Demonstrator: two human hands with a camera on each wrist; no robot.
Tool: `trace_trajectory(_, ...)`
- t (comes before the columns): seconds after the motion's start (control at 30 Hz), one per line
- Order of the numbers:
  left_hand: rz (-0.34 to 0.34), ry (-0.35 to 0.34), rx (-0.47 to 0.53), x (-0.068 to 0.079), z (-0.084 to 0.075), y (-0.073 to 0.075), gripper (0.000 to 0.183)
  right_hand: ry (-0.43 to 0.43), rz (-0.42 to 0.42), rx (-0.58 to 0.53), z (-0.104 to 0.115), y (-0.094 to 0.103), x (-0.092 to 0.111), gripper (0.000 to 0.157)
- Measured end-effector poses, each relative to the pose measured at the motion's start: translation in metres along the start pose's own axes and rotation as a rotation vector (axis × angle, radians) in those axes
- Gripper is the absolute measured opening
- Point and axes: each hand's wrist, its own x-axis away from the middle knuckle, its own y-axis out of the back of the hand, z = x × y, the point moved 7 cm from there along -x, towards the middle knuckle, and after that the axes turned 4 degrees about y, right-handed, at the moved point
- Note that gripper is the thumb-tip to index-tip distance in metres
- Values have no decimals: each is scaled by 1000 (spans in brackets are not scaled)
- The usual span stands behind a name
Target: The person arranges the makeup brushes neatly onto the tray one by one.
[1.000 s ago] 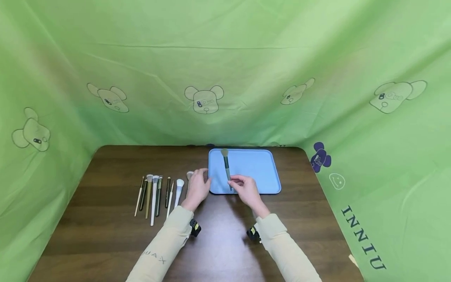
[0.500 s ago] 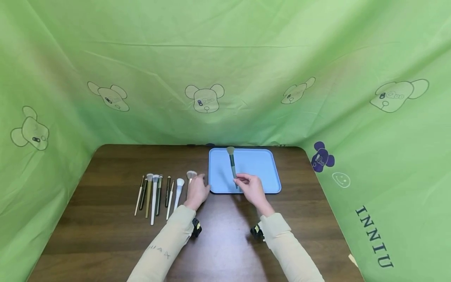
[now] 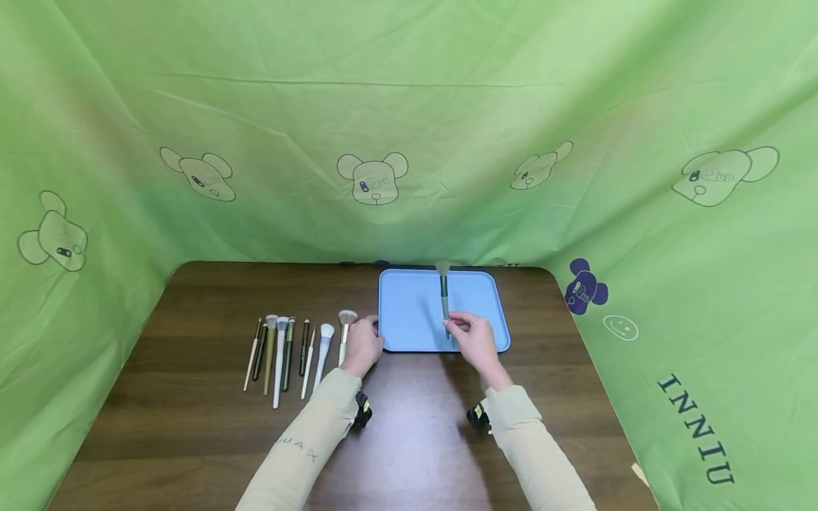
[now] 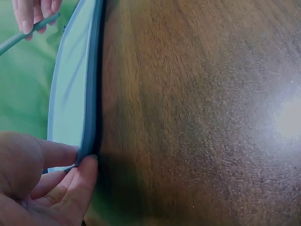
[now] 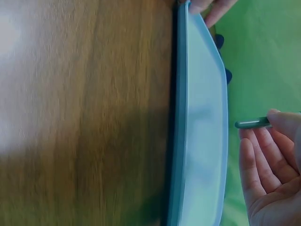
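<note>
My right hand [image 3: 476,343] pinches a dark green makeup brush [image 3: 444,297] by its handle end, thumb against fingers. The brush stands nearly upright above the blue tray [image 3: 412,305], bristles away from me. In the right wrist view only the tail of the brush's handle [image 5: 251,123] shows past the thumb. My left hand [image 3: 363,346] grips the tray's near left corner. In the left wrist view its thumb lies over the rim and a finger [image 4: 84,181] presses the outer wall. Under and left of this hand lies a white-handled brush [image 3: 346,326], its handle partly hidden.
Several makeup brushes [image 3: 278,355] lie side by side to the left on the brown wooden table [image 3: 192,397]. Green printed cloth [image 3: 377,106] encloses the table at the back and both sides. The tray is near the back edge.
My right hand carries the brush rightward over the tray, and the brush becomes more upright. My left hand shifts slightly right onto the tray's corner, uncovering more of the white-handled brush.
</note>
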Motion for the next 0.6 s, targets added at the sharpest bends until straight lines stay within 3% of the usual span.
trace_trajectory(0.27, 17, 21, -31, 0, -7, 3, 46, -53, -60, 15, -14, 21, -3, 23)
trace_trajectory(0.6, 22, 52, -7, 1, -1, -4, 47, -95, -117, 72, -29, 38, 2, 22)
